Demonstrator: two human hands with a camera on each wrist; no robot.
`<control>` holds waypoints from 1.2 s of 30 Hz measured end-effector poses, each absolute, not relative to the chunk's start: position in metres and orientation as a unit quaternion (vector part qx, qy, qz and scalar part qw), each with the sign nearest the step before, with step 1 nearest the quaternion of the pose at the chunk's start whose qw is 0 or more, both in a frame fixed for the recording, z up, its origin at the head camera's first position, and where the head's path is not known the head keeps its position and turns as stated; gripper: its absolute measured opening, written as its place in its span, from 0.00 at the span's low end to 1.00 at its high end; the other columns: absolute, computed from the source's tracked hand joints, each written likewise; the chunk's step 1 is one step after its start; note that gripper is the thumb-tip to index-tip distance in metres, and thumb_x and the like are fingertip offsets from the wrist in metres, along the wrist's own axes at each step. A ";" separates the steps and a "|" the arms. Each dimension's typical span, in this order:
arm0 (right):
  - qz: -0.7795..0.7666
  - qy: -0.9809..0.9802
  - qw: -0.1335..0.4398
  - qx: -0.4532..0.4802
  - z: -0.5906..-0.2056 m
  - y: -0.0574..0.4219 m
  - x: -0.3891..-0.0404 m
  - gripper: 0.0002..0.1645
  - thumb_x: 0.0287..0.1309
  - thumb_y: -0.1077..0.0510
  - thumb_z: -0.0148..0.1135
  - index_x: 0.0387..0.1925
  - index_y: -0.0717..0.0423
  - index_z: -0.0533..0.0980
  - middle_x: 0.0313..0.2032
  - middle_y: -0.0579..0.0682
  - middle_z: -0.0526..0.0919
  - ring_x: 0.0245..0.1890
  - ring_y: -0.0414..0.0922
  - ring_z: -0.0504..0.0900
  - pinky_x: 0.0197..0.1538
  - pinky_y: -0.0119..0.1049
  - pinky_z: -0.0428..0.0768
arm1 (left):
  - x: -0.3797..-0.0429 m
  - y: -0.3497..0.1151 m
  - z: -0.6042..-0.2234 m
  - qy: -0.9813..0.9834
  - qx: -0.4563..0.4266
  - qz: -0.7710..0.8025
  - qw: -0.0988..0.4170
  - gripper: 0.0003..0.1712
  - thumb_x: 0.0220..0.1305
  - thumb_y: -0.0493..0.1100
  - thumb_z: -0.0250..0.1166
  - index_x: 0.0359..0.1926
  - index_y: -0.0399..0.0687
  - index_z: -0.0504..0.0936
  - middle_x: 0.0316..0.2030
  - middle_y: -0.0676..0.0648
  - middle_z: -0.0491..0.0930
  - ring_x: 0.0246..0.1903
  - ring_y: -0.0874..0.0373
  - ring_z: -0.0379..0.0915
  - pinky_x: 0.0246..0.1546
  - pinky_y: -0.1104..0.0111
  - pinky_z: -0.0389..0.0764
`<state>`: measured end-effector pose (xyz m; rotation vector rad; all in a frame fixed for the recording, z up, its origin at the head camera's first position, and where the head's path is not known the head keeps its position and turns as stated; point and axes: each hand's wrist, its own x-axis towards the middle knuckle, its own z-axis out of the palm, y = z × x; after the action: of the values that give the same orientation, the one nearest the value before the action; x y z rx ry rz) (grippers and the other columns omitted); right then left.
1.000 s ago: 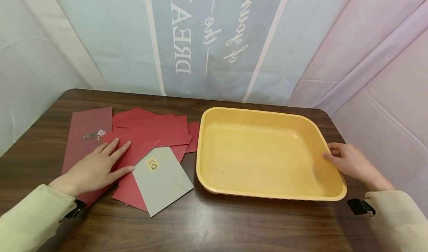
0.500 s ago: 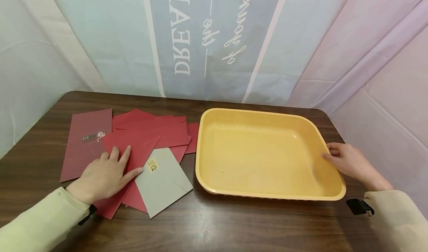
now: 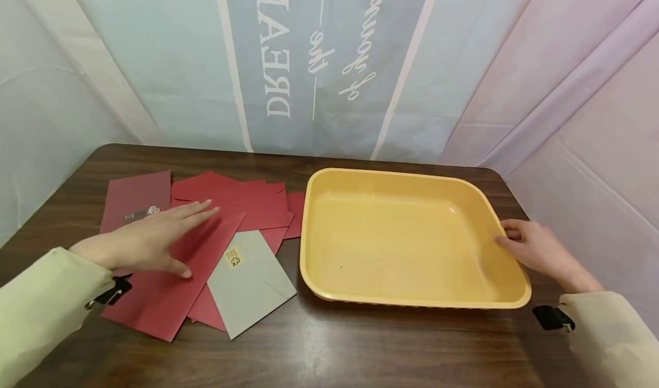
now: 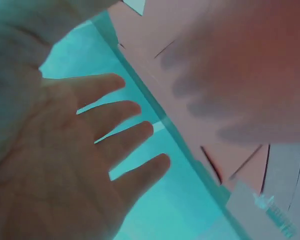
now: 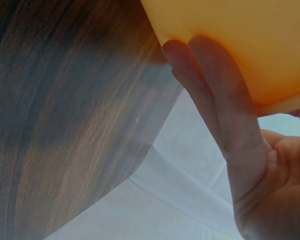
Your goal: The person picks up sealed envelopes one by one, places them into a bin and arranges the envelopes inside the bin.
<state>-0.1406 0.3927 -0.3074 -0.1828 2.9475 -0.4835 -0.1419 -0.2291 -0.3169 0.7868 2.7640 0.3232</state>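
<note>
In the head view my left hand [image 3: 154,236] hovers over a long red envelope [image 3: 170,313], fingers extended and thumb apart. Nothing is between its spread fingers in the left wrist view. A grey envelope [image 3: 254,288] with a small yellow label lies beside the red one. Behind are several overlapping red envelopes [image 3: 239,199], and a maroon envelope [image 3: 139,190] lies at the far left, partly hidden by my hand. My right hand [image 3: 535,250] grips the right wall of a yellow tray [image 3: 407,245]. From the right wrist view, its fingers [image 5: 215,75] lie along the tray's outer side.
All this stands on a dark wood-grain table [image 3: 329,348]. A pale fabric backdrop [image 3: 401,90] with printed lettering hangs behind the table's far edge, and plain fabric [image 3: 607,147] hangs on the right side. The tray's left rim overlaps the red envelopes' right end slightly.
My left hand first shifted right and down with the long red envelope, swinging its lower end rightward. It then lifted off, up and left. The right hand keeps its hold on the tray.
</note>
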 end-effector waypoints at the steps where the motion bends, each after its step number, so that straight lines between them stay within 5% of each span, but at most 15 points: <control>1: -0.163 0.982 0.075 -0.062 -0.308 0.393 -0.141 0.27 0.65 0.58 0.56 0.53 0.80 0.69 0.42 0.71 0.82 0.31 0.51 0.86 0.32 0.29 0.76 | -0.144 -0.230 -0.318 0.945 0.269 0.125 0.141 0.63 0.38 0.52 0.80 0.73 0.44 0.55 0.72 0.35 0.52 0.69 0.34 0.49 0.57 0.37 0.64; 6: -0.166 0.981 0.079 -0.062 -0.307 0.392 -0.141 0.27 0.66 0.58 0.55 0.54 0.80 0.68 0.43 0.72 0.81 0.32 0.51 0.85 0.32 0.29 0.76 | -0.146 -0.231 -0.326 0.932 0.245 0.170 0.207 0.64 0.37 0.44 0.81 0.73 0.42 0.53 0.73 0.34 0.48 0.68 0.31 0.46 0.54 0.46 0.73; 11: -0.163 0.981 0.079 -0.062 -0.306 0.391 -0.142 0.28 0.66 0.58 0.55 0.55 0.81 0.67 0.43 0.73 0.81 0.33 0.53 0.86 0.33 0.30 0.77 | -0.143 -0.231 -0.333 0.935 0.243 0.161 0.201 0.62 0.38 0.49 0.80 0.72 0.41 0.56 0.71 0.32 0.50 0.67 0.30 0.50 0.53 0.47 0.75; 18: -0.161 0.982 0.075 -0.060 -0.306 0.391 -0.142 0.27 0.65 0.58 0.55 0.54 0.81 0.68 0.43 0.73 0.81 0.32 0.53 0.86 0.32 0.29 0.76 | -0.136 -0.229 -0.340 0.954 0.238 0.117 0.142 0.62 0.40 0.64 0.75 0.71 0.41 0.59 0.69 0.31 0.56 0.64 0.31 0.56 0.53 0.43 0.72; 24: -0.157 0.983 0.075 -0.057 -0.305 0.392 -0.141 0.28 0.66 0.57 0.55 0.54 0.80 0.68 0.43 0.72 0.81 0.32 0.52 0.86 0.36 0.41 0.80 | -0.121 -0.220 -0.347 0.969 0.212 0.074 0.101 0.60 0.47 0.71 0.67 0.70 0.37 0.60 0.67 0.26 0.57 0.62 0.27 0.58 0.57 0.40 0.66; 30: -0.154 0.984 0.074 -0.058 -0.305 0.392 -0.141 0.28 0.66 0.57 0.55 0.54 0.80 0.68 0.43 0.72 0.81 0.33 0.53 0.85 0.34 0.34 0.78 | -0.106 -0.201 -0.356 0.981 0.192 0.009 0.032 0.55 0.54 0.70 0.63 0.66 0.29 0.64 0.61 0.22 0.63 0.58 0.27 0.64 0.58 0.41 0.66; 36: -0.154 0.983 0.079 -0.057 -0.307 0.391 -0.140 0.28 0.67 0.57 0.54 0.55 0.81 0.67 0.44 0.73 0.80 0.33 0.55 0.85 0.37 0.44 0.81 | -0.095 -0.182 -0.365 0.978 0.180 -0.078 -0.067 0.51 0.54 0.68 0.64 0.58 0.23 0.71 0.49 0.23 0.74 0.48 0.33 0.73 0.53 0.49 0.72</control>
<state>-0.1396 0.3911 -0.3066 -0.1692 2.9434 -0.4598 -0.0952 -0.1821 -0.3654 0.5901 3.2126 -0.2569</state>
